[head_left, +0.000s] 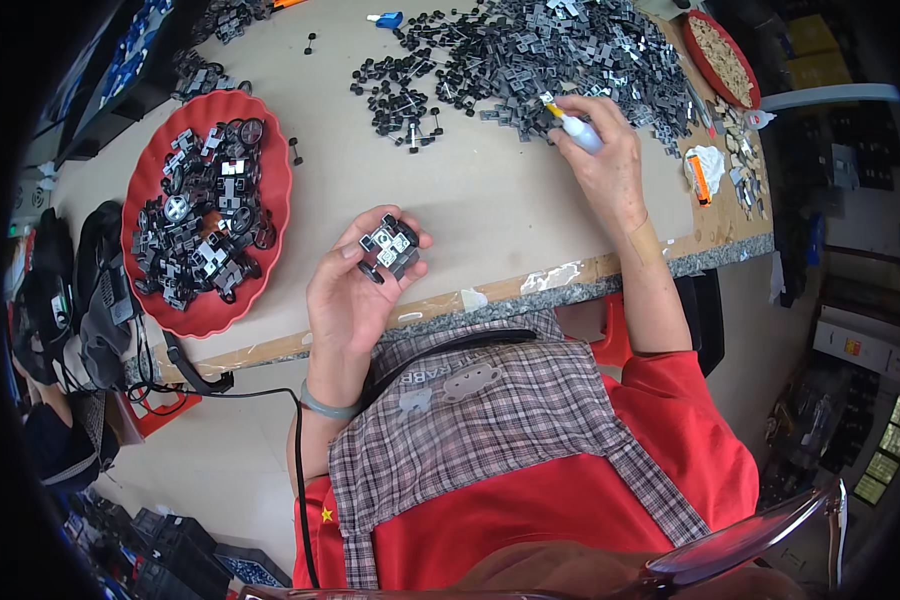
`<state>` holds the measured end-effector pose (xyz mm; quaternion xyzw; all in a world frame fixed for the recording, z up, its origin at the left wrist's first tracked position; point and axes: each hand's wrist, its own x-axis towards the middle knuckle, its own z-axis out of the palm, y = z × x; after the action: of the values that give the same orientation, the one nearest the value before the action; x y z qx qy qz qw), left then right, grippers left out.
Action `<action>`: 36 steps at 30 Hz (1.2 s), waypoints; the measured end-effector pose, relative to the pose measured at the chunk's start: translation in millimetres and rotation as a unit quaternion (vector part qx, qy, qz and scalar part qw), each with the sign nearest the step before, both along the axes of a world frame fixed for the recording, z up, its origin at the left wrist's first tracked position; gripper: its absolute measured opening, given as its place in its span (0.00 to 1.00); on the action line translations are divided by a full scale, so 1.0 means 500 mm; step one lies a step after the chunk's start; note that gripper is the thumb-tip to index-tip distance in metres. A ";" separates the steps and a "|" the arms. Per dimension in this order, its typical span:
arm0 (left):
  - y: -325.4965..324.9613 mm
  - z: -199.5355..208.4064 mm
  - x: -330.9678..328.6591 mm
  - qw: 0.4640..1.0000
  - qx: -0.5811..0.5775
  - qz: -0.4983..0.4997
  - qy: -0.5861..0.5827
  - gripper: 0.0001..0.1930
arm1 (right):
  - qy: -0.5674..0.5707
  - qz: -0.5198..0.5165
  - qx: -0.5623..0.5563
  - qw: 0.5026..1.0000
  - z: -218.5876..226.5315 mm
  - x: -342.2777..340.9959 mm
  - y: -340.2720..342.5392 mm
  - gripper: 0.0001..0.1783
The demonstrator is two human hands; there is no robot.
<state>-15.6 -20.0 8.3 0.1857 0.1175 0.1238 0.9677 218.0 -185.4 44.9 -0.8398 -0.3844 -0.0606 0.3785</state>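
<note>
My left hand is raised above the table's near side, its fingers closed around a small black toy car chassis with wheels and a silvery face. Out to the right, my right hand grips a small white squeeze bottle with a yellow tip. That tip reaches the near edge of a big heap of flat grey-black plastic parts. Whether it touches a part there, I cannot tell. Left of this heap lie loose black wheel axles.
A red scalloped tray full of wheeled chassis stands at the left. At the far right is a red bowl of tan bits. An orange-handled item lies on white material near the right edge. A blue-capped item sits at the back.
</note>
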 end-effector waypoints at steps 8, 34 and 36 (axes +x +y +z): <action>0.000 -0.003 0.000 1.000 0.007 -0.005 -0.008 0.25 | -0.079 0.017 -0.077 0.994 -0.016 0.008 0.015 0.12; 0.004 -0.009 0.000 1.000 -0.010 0.000 -0.024 0.25 | 0.071 0.196 -0.078 0.975 0.002 -0.085 0.024 0.14; 0.005 -0.012 -0.001 0.999 -0.013 -0.005 -0.031 0.25 | 0.076 0.181 -0.092 0.976 0.000 -0.091 0.028 0.13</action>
<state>-16.0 -17.7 2.4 0.1696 0.0878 0.1228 0.9739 172.4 -171.3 44.7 -0.7893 -0.5043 0.1088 0.3329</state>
